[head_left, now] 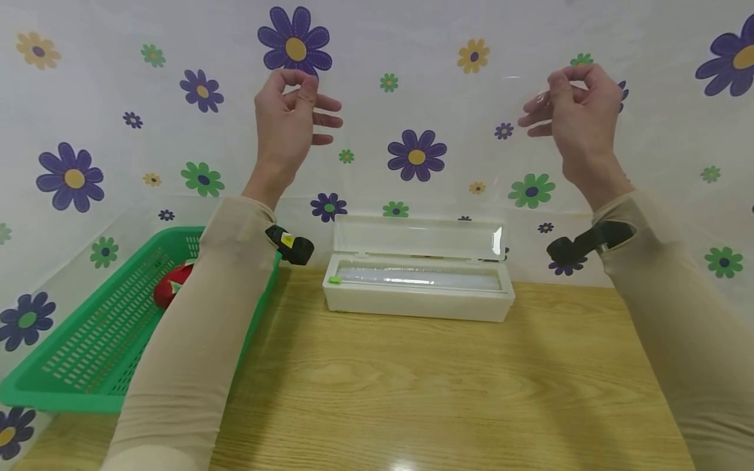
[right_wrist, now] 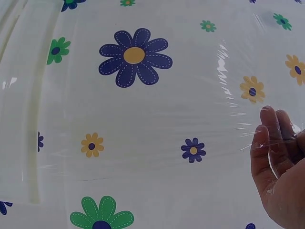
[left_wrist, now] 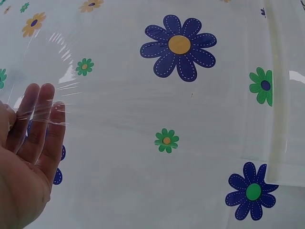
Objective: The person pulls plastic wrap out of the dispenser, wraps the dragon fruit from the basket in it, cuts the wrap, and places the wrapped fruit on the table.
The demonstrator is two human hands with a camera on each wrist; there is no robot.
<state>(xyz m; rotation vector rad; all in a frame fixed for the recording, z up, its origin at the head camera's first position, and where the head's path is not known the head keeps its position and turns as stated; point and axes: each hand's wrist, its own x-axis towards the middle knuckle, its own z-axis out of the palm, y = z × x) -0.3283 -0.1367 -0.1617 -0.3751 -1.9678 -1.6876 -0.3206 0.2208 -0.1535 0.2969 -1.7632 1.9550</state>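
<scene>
A clear sheet of plastic wrap [right_wrist: 221,71] stretches between the two raised hands, showing mostly as glints and creases. My left hand [head_left: 288,118] pinches one corner between thumb and index finger, its other fingers spread behind the film. At the opposite corner, my right hand [head_left: 583,118] pinches the wrap the same way. Below and between them, a white wrap dispenser box [head_left: 418,306] stands on the table with its lid [head_left: 412,237] raised. Inside the box lies a roll of wrap [head_left: 412,277]; a small green slider [head_left: 334,280] sits at its left front edge.
At the left stands a green slotted basket [head_left: 53,400] holding a red thing [head_left: 167,288] with green on it, partly hidden by the left sleeve. The wooden table [head_left: 412,392] meets a flower-print sheet [head_left: 365,183] behind the box.
</scene>
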